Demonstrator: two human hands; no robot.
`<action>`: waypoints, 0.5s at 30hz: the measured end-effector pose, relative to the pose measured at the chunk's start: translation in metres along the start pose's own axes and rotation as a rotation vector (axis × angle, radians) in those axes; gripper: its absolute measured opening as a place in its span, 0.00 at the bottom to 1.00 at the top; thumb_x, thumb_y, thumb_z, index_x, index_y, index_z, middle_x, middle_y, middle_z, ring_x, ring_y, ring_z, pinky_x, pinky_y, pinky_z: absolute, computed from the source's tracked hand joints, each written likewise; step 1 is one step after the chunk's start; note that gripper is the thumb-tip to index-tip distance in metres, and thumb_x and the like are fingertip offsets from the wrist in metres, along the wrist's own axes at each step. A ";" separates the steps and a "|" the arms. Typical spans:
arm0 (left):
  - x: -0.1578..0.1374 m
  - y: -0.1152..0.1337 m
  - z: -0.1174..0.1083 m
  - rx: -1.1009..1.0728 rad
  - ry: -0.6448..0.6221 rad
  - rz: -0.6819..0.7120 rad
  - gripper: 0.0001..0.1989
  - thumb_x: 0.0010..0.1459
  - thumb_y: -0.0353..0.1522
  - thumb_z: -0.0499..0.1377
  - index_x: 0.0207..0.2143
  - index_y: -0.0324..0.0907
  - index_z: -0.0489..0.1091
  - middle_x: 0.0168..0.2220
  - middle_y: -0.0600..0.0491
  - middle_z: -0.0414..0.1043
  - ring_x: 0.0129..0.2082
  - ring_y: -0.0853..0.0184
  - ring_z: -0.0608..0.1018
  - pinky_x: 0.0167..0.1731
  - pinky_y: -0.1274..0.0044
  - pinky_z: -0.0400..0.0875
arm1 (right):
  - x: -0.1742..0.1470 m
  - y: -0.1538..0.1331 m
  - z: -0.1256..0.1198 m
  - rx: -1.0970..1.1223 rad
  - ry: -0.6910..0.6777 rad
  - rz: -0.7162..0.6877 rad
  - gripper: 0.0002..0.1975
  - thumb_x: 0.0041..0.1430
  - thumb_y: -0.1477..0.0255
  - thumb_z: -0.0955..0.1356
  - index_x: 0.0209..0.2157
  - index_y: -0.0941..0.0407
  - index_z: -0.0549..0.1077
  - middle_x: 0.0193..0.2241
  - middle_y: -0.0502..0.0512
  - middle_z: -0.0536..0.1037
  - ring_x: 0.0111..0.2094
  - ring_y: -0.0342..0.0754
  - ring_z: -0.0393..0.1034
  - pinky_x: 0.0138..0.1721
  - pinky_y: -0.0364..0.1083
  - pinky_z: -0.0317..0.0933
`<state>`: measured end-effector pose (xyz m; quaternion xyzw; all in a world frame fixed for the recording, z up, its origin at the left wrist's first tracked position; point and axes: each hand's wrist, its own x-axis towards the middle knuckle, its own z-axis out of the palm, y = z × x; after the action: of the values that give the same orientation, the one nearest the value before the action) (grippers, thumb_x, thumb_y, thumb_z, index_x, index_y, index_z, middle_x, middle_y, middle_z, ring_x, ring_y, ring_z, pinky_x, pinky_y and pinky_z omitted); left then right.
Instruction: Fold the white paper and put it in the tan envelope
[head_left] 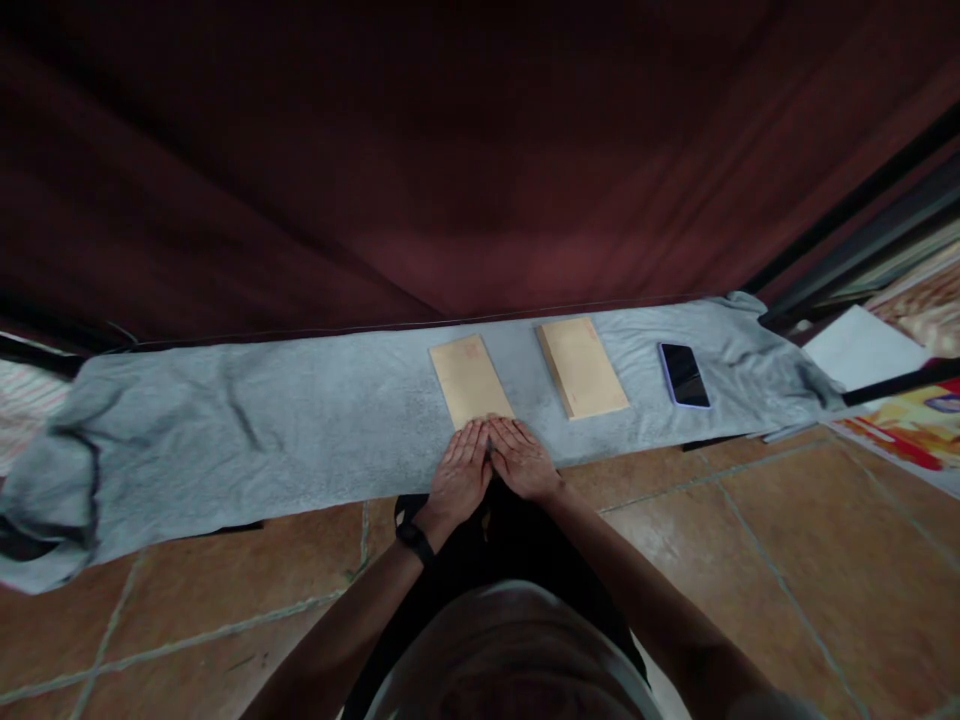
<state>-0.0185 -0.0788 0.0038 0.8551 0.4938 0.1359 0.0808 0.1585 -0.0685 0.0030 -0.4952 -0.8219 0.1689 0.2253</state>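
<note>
A tan paper envelope (471, 378) lies flat on the grey cloth (330, 410), its near end under my fingers. My left hand (459, 473), with a dark band on the wrist, rests flat on that end with its fingers stretched forward. Beside it, my right hand (523, 462) lies flat too, and the two hands meet at the fingertips. Neither hand grips anything. To the right of the envelope sits a thick stack of similar tan envelopes (583, 368), apart from both hands.
A phone (684, 376) with a light purple edge lies on the cloth at the right. Behind the cloth hangs a dark red curtain (465, 200). Further right are a white sheet (866, 348) and a colourful printed sheet (911, 430). Brown floor tiles (712, 530) show below.
</note>
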 end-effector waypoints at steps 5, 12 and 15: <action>-0.007 -0.004 -0.010 0.081 -0.036 -0.033 0.32 0.70 0.41 0.48 0.69 0.32 0.52 0.70 0.37 0.54 0.72 0.55 0.53 0.69 0.60 0.51 | 0.002 0.019 -0.009 -0.052 -0.024 0.034 0.29 0.71 0.64 0.62 0.70 0.57 0.57 0.70 0.59 0.56 0.70 0.53 0.52 0.71 0.57 0.43; -0.017 -0.003 -0.009 0.117 0.016 -0.149 0.32 0.69 0.42 0.48 0.69 0.31 0.52 0.69 0.34 0.55 0.71 0.51 0.57 0.67 0.58 0.54 | -0.001 0.035 -0.014 -0.107 0.000 0.066 0.30 0.71 0.63 0.62 0.70 0.58 0.56 0.69 0.61 0.57 0.69 0.57 0.53 0.71 0.59 0.43; -0.014 0.001 -0.009 0.098 0.077 -0.234 0.27 0.69 0.37 0.49 0.67 0.34 0.58 0.66 0.34 0.62 0.67 0.48 0.63 0.63 0.56 0.61 | -0.001 0.033 -0.013 -0.139 -0.001 0.102 0.30 0.71 0.63 0.62 0.70 0.57 0.56 0.69 0.60 0.57 0.70 0.58 0.52 0.70 0.60 0.42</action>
<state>-0.0275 -0.0918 0.0107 0.7887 0.5990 0.1341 0.0353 0.1900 -0.0539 -0.0029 -0.5506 -0.8055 0.1229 0.1813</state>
